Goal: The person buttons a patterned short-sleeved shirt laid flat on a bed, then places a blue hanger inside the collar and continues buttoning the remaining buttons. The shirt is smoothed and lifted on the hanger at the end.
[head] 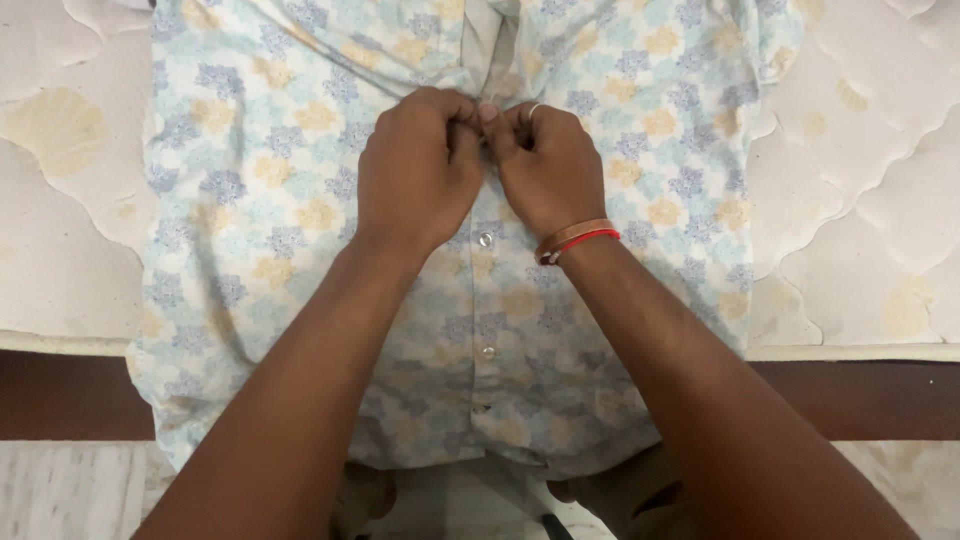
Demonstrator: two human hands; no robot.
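Floral shirt (280,200) lies flat on quilted mattress (860,200), hem over the edge. Left hand (415,170) and right hand (545,165) pressed together, fingers pinching the button placket near the collar.

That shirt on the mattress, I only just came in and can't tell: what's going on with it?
A person has a floral shirt spread flat on a quilted mattress. The left hand and the right hand meet at the front placket near the collar, pinching the fabric together at a button there. Lower buttons on the placket look fastened. The right wrist wears a red thread and bangle.
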